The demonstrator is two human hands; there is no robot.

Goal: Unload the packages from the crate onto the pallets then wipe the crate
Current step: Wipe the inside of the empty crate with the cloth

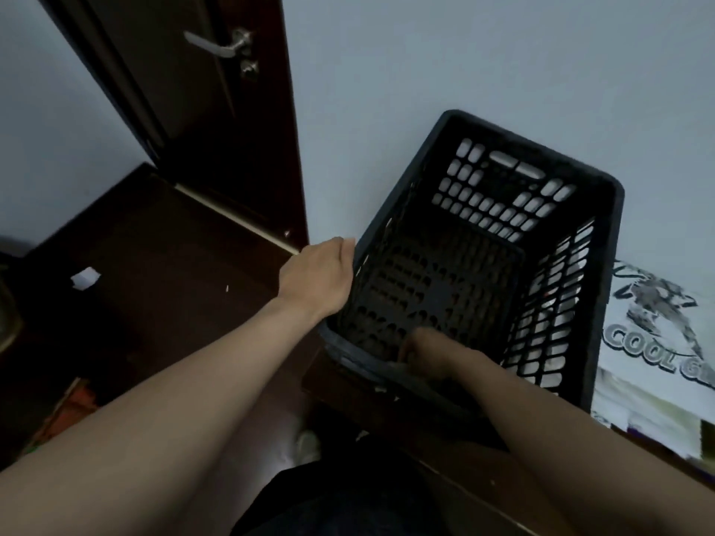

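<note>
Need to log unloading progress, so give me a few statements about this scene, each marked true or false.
1. The black perforated plastic crate holds no packages. True.
2. The left hand holds the crate's left rim. True.
3. The right hand rests on the silver lever door handle. False: it is at the crate's near rim.
4. The printed white bag lies inside the crate. False: it lies outside, to the crate's right.

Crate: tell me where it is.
Head view, right of centre: the crate sits by the wall, right of the door, a printed bag on its right. The left hand and right hand hold its rim.
</note>
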